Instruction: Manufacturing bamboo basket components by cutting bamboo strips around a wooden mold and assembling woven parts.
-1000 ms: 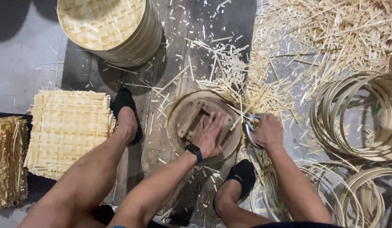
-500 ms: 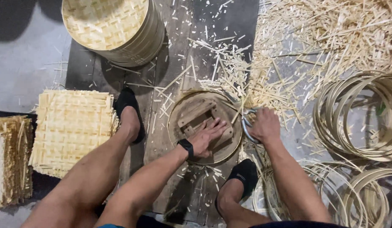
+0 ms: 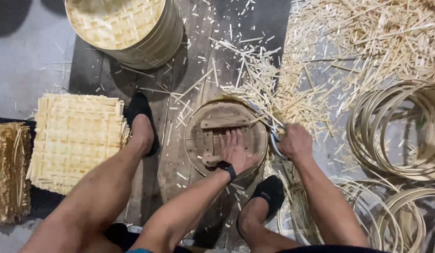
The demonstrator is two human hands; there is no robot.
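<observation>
Pressing flat on the round wooden form [image 3: 225,136] — left hand [image 3: 236,151] open; right hand [image 3: 296,143] grips a curved blade [image 3: 274,143].

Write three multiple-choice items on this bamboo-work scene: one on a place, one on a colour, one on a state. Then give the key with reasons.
1. Where does the left hand rest?
A. On the round wooden form
B. On the stack of woven mats
C. On the bamboo hoops

2. What colour are the shoes?
A. White
B. Black
C. Red

3. How is the right hand?
A. Open and empty
B. Flat on the floor
C. Closed on a metal tool

Key: 1 A, the palm lies flat on the disc. 2 B, both shoes are dark black. 3 C, the fingers wrap a curved metal handle at the form's edge.
</observation>
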